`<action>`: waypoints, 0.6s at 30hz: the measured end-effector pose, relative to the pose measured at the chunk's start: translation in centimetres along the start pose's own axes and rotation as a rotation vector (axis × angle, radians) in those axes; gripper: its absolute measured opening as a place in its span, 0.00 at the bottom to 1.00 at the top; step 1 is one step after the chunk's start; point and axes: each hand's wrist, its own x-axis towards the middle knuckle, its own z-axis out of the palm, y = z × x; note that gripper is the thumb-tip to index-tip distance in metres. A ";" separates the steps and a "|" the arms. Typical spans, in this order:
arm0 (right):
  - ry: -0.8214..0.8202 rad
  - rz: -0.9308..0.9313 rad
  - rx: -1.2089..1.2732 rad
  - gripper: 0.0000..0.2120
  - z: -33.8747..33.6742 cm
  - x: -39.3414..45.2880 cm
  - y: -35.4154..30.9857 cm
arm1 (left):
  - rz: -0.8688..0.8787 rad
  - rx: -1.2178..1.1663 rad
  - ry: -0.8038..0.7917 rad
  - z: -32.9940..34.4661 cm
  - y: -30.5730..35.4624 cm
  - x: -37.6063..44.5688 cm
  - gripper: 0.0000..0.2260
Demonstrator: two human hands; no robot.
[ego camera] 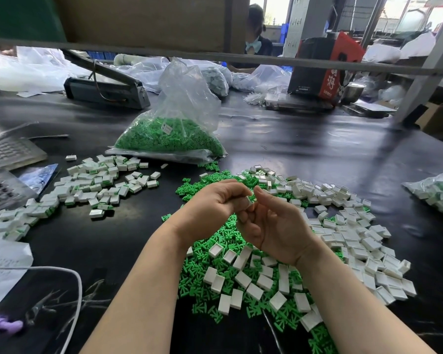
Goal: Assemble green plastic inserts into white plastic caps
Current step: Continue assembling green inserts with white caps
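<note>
White cap (248, 201): head view, I see it pinched in the curled fingertips of my left hand (210, 204), held above the loose heap.
Green insert (253, 198): a sliver shows at the cap's mouth, right where both hands meet; I cannot tell how deep it sits.
Right hand (271, 226): palm turned up, fingers curled, forefinger and thumb pinching the insert against the cap.
Loose pile (241, 277): green inserts and white caps mixed, directly under both wrists and spreading off past my right hand.
Finished pieces (95, 187): scattered well off beyond my left hand.
Supply bag (169, 134): ahead of both hands, full of green inserts.
Risk: I judge a skewed insert could jam or spring out if pressed off-square, since fingertips hide the alignment; a dropped part would vanish into the heap below.
</note>
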 end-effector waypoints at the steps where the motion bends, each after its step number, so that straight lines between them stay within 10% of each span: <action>1: 0.012 0.000 -0.004 0.20 0.1 0.0 0.0 | 0.000 0.004 -0.006 0.0 0.0 0.0 0.06; 18: 0.028 -0.001 -0.169 0.19 0.2 -0.3 -0.6 | -0.049 -0.016 -0.010 0.0 -0.2 -0.2 0.06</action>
